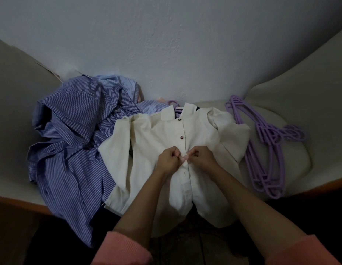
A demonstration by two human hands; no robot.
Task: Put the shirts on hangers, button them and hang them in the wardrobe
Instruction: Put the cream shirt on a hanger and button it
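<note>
The cream shirt [156,142] lies face up on the sofa [292,104], collar far, hem near and hanging over the seat edge. A purple hanger [173,102] hook shows beyond the collar, so the shirt is on a hanger. Two upper buttons are fastened on the placket.

My left hand [167,160] and right hand [200,157] meet at mid-placket, just below the second button. Both hands have fingers curled and pinch the shirt fabric at the front edges, left hand on the left front, right hand on the right front. The thumbs nearly touch at the centre line. Whether a button sits between the fingertips, I cannot tell. Below my hands the placket is unfastened and the fronts part toward the hem.

The striped shirts [74,131] lie in a heap to the left, touching the cream shirt's left sleeve. A pile of spare hangers [266,148] lies to the right, just beside the right sleeve. Pink cuffs [124,249] cover my forearms at the near edge.
</note>
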